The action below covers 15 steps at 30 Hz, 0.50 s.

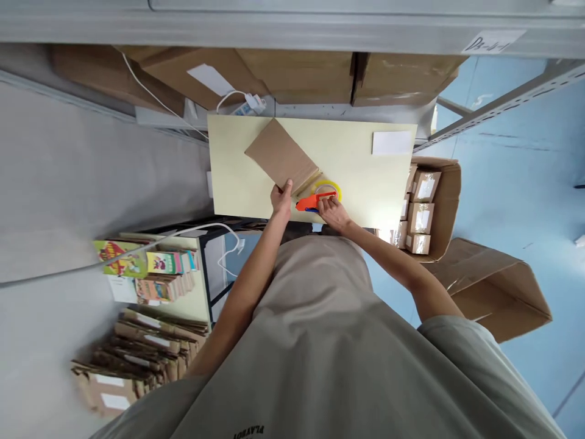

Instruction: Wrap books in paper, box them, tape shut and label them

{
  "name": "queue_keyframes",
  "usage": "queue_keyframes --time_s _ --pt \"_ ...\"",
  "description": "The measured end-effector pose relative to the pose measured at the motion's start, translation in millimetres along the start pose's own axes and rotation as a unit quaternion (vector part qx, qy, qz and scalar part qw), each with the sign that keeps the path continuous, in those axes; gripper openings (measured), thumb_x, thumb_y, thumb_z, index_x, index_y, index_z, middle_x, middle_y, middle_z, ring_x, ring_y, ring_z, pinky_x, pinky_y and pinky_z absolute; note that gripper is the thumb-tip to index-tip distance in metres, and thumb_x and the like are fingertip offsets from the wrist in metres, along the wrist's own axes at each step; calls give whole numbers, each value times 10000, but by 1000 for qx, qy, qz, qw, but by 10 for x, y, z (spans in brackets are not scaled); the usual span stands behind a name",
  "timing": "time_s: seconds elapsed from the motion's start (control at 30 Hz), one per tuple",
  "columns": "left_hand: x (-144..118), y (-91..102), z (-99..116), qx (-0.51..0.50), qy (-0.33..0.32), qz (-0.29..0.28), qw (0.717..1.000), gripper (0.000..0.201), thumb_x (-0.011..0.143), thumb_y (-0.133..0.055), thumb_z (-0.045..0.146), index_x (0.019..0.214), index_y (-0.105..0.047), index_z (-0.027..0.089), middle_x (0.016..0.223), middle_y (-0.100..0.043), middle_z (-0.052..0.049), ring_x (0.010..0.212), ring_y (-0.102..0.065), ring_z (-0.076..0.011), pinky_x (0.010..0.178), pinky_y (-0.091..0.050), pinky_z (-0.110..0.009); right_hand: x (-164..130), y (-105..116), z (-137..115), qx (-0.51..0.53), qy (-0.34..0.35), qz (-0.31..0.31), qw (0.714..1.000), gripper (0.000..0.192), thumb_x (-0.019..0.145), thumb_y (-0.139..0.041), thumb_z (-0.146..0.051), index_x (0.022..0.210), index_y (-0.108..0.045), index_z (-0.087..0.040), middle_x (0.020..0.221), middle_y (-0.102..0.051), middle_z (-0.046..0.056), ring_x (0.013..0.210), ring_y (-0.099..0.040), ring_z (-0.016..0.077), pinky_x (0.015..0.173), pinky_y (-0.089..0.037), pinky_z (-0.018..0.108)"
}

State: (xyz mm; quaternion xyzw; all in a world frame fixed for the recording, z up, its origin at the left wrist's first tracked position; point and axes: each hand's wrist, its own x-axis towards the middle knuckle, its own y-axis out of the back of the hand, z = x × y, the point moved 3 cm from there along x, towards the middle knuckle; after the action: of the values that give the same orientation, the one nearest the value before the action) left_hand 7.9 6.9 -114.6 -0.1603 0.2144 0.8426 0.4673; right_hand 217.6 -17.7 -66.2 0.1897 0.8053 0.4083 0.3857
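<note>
On the pale yellow table (356, 167) lies a brown cardboard box (281, 152), set at a slant. My left hand (282, 198) grips its near corner, the thumb resting on top. In my right hand (333, 213) is an orange tape dispenser (311, 202), its fingers wrapped round the handle. A roll of yellow-edged tape (336, 185) sits on the dispenser. The dispenser's front end is close to the box's near right edge; whether it touches I cannot tell.
A white paper (392, 142) lies on the table's right part. Large cartons (297, 76) and a power strip (247, 108) are behind it. An open carton of small boxes (450, 201) stands right, beside another open carton (503, 292). Books (164, 274) and flattened cardboard (137, 360) are at left.
</note>
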Motion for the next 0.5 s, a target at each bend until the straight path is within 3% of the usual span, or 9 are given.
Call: queue_keyframes --time_s 0.13,0.27,0.5 --pt "4 -68 46 14 14 30 999 416 906 -868 583 1029 -694 226 1225 -852 -139 1186 -800 -257 1067 -630 -392 6 -24 -1 10 -9 -3 1000 528 1221 -347 -274 1551 -587 62 1460 -730 354 1334 -701 410 1265 -446 542" --pt "25 -102 23 55 3 32 998 441 935 -795 673 985 -685 248 1176 -857 -132 1231 -794 -285 1055 -636 -413 -135 -77 100 17 -26 -3 1000 523 1217 -369 -300 1543 -595 40 1431 -738 353 1331 -697 414 1249 -465 542" --pt "92 -55 -64 64 -16 17 998 519 880 -775 749 1007 -694 253 1120 -838 -116 1237 -793 -273 1044 -638 -388 -846 -67 798 20 -126 13 992 551 1220 -379 -387 1515 -616 14 1387 -757 327 1267 -732 440 1245 -474 629"
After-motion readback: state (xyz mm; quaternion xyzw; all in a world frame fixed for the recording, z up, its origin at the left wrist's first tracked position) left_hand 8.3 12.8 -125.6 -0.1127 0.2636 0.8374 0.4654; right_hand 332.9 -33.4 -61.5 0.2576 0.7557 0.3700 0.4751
